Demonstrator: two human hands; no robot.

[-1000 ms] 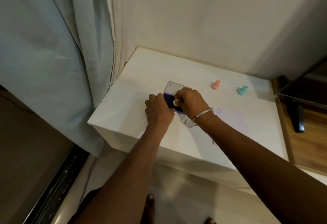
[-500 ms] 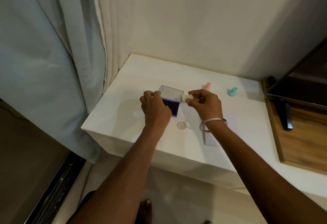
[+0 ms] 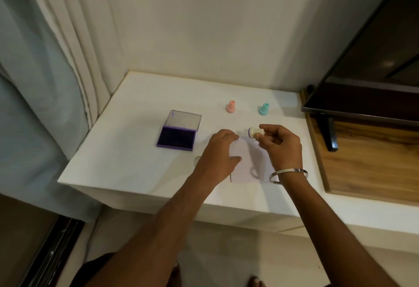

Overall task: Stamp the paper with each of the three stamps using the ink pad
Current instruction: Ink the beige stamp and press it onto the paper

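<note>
Right hand (image 3: 280, 145) pinches cream stamp (image 3: 255, 132) sideways, inked face leftward, held above paper (image 3: 246, 164). Left hand (image 3: 218, 150) rests flat-fingered on paper's left edge. Ink pad (image 3: 176, 139) lies open, well left. Pink stamp (image 3: 231, 106), teal stamp (image 3: 263, 109) behind.

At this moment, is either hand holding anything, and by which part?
The right hand pinches the cream stamp by its handle end, inked face turned left. The left hand holds nothing; it rests on the paper.
</note>
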